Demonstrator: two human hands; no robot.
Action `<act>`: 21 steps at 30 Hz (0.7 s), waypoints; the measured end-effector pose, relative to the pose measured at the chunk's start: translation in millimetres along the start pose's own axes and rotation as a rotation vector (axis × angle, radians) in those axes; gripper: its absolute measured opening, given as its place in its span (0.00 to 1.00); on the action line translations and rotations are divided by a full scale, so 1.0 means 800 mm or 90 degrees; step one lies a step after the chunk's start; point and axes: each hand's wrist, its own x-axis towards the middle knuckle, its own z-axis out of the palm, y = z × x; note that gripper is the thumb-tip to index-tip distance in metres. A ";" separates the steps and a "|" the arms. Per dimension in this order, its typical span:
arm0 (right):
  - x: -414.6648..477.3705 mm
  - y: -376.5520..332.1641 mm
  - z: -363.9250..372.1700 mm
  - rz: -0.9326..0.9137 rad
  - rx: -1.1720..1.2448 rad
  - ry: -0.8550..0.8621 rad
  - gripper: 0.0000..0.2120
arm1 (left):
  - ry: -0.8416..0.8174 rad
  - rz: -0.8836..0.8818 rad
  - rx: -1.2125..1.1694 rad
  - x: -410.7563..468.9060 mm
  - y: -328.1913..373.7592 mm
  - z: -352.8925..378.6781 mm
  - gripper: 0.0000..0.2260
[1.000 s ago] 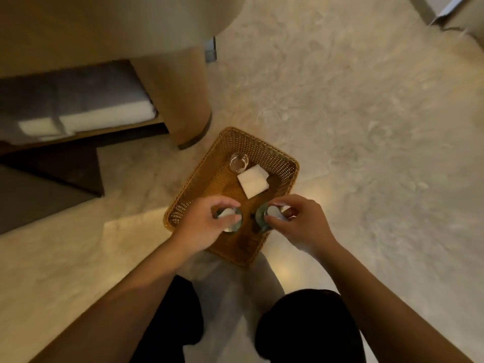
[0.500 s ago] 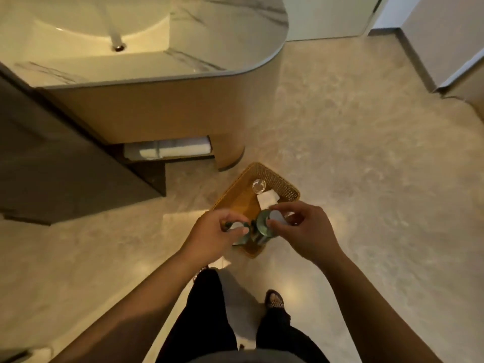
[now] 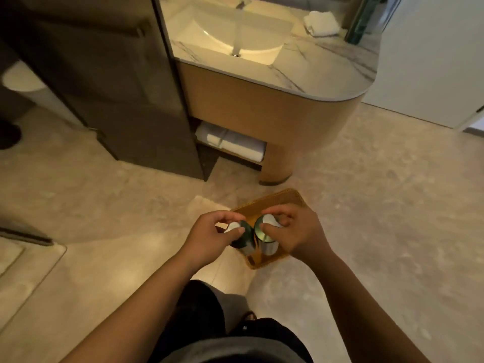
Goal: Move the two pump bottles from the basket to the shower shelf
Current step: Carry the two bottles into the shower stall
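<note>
- While the person is standing over the pale stone floor (image 3: 379,205), the vanity (image 3: 262,106) with its basin is filling the far middle of the view, folded towels (image 3: 233,144) are lying on its low shelf, and no shower shelf is showing anywhere.
- The wicker basket (image 3: 275,199) is sitting on the floor just near of the vanity's foot, mostly hidden under the hands.
- The left hand (image 3: 212,237) is curling its fingers and thumb closed around the pump head of the left pump bottle (image 3: 242,238), gripping it from above.
- The right hand (image 3: 296,231) is pinching the top of the right pump bottle (image 3: 265,237) the same way, fingers closed on the pump.
- The two bottles are hanging upright, side by side and nearly touching, apparently lifted above the basket, though their bases are too blurred to be sure.
- Judging by this, the pick-up is looking done; the carry to the shower and the placing of both bottles are remaining.
</note>
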 end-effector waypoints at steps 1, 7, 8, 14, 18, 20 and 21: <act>-0.001 -0.003 0.006 0.015 -0.006 -0.028 0.10 | 0.011 -0.015 -0.010 -0.009 -0.003 -0.003 0.07; -0.020 -0.031 0.051 -0.008 -0.040 -0.141 0.12 | 0.066 -0.083 -0.061 -0.054 -0.036 -0.038 0.08; -0.024 -0.039 0.062 -0.005 -0.039 -0.162 0.12 | 0.080 -0.091 -0.072 -0.063 -0.044 -0.048 0.09; -0.034 -0.095 0.157 -0.030 -0.070 -0.248 0.12 | 0.169 -0.114 -0.112 -0.122 -0.105 -0.133 0.10; -0.048 -0.146 0.233 -0.072 -0.087 -0.287 0.10 | 0.222 -0.119 -0.145 -0.165 -0.143 -0.205 0.11; -0.054 -0.173 0.269 -0.095 -0.097 -0.301 0.10 | 0.246 -0.117 -0.165 -0.185 -0.160 -0.244 0.10; -0.057 -0.188 0.288 -0.105 -0.102 -0.311 0.09 | 0.260 -0.116 -0.174 -0.195 -0.170 -0.263 0.10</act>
